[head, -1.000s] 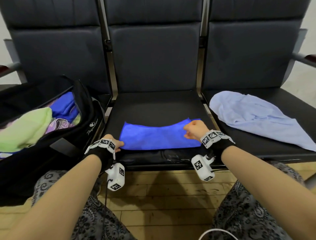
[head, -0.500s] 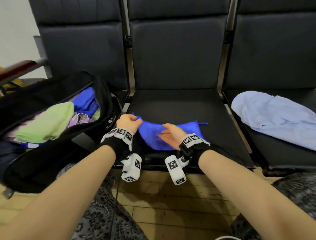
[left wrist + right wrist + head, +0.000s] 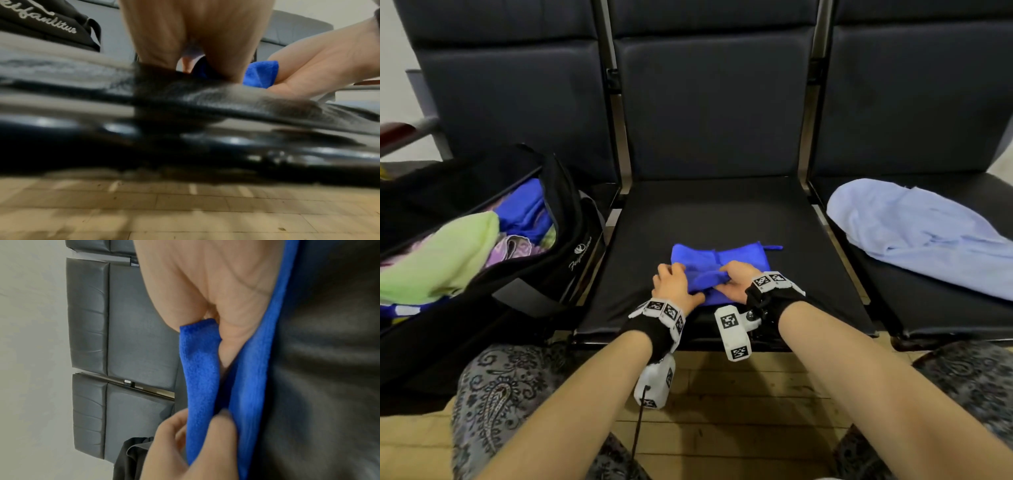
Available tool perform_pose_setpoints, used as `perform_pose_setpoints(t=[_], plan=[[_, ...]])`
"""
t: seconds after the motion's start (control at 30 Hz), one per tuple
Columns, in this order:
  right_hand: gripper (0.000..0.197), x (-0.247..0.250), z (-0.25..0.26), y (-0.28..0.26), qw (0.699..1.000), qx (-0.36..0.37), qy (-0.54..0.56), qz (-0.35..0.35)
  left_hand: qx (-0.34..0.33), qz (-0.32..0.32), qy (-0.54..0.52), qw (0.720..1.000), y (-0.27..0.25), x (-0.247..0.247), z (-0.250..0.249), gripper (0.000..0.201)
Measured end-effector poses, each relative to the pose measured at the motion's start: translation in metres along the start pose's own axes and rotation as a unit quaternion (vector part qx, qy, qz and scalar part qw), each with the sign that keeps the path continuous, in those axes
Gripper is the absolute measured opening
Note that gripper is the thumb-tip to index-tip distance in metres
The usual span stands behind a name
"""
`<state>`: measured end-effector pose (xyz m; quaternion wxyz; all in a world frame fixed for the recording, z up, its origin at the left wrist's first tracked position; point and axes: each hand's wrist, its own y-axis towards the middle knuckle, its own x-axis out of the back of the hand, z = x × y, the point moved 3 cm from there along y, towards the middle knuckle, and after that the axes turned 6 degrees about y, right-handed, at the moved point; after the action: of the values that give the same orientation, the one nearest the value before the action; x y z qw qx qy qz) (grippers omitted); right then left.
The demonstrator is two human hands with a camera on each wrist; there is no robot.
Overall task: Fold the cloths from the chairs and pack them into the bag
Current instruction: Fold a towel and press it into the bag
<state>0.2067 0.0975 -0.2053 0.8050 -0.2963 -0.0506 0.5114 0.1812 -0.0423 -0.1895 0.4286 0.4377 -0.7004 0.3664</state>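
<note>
A fuzzy royal-blue microfibre cloth [image 3: 717, 265], partly folded on the middle black padded seat [image 3: 722, 212], is pinched by the left hand [image 3: 674, 286] and right hand [image 3: 734, 281]. At nine o'clock an open black fabric bag [image 3: 571, 240] is seen; at three o'clock, a rumpled pale-blue cloth [image 3: 921, 236].

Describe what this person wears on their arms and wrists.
Both forearms are bare, with no sleeves. Each wrist carries a black wrist wrap edged with white blocks printed with black-and-white square markers. A white marker-tagged camera box hangs under each wrist; a thin black cable drops from the left one.
</note>
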Motion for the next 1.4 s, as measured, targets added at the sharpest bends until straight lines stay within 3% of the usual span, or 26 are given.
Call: perform_pose_setpoints(t=[0.07,0.17,0.3,0.5,0.6,0.67,1.0,1.07,1.17,1.2,1.27,1.33,1.4], plan=[[0.020,0.000,0.003,0.009,1.000,0.009,-0.025,0.015,0.001,-0.026,-0.028,0.999,0.000,0.000,0.007,0.061],[0.049,0.001,0.020,0.008,0.998,0.057,0.010,0.013,0.012,-0.035,-0.069,0.997,0.001,-0.001,0.015,0.058],[0.069,0.024,0.042,-0.004,0.990,0.107,0.084,0.022,-0.023,-0.024,-0.059,0.998,0.003,-0.009,0.015,0.058],[0.068,0.074,0.009,-0.023,0.993,0.091,-0.006,-0.070,-0.075,0.001,0.044,0.996,0.000,-0.015,0.008,0.049],[0.077,0.084,0.004,-0.025,0.987,0.119,-0.050,-0.099,-0.090,0.020,0.067,0.993,-0.001,-0.015,0.007,0.049],[0.072,0.085,0.007,-0.025,0.984,0.119,-0.053,-0.121,-0.099,0.036,0.081,0.991,-0.003,-0.014,0.006,0.047],[0.066,0.094,0.023,-0.034,0.991,0.067,-0.064,-0.096,-0.132,0.084,0.106,0.982,-0.014,-0.013,0.006,0.046],[0.054,0.098,0.032,-0.038,0.977,0.087,-0.128,-0.148,-0.115,0.106,0.086,0.984,-0.010,-0.013,0.005,0.046],[0.041,0.102,0.049,-0.049,0.883,0.200,-0.358,-0.230,-0.094,0.129,0.061,0.985,-0.006,-0.011,0.005,0.045],[0.039,0.098,0.051,-0.053,0.866,0.231,-0.392,-0.207,-0.099,0.130,0.060,0.985,-0.006,-0.011,0.005,0.040],[0.033,0.088,0.046,-0.054,0.866,0.248,-0.422,-0.102,-0.107,0.127,0.048,0.985,-0.006,-0.011,0.005,0.033],[0.032,0.079,0.034,-0.056,0.852,0.197,-0.484,0.014,-0.104,0.117,0.021,0.988,-0.006,-0.011,0.006,0.030],[0.047,0.078,0.022,-0.058,0.820,0.145,-0.550,0.064,-0.107,0.097,-0.002,0.990,-0.008,-0.011,0.007,0.031]])
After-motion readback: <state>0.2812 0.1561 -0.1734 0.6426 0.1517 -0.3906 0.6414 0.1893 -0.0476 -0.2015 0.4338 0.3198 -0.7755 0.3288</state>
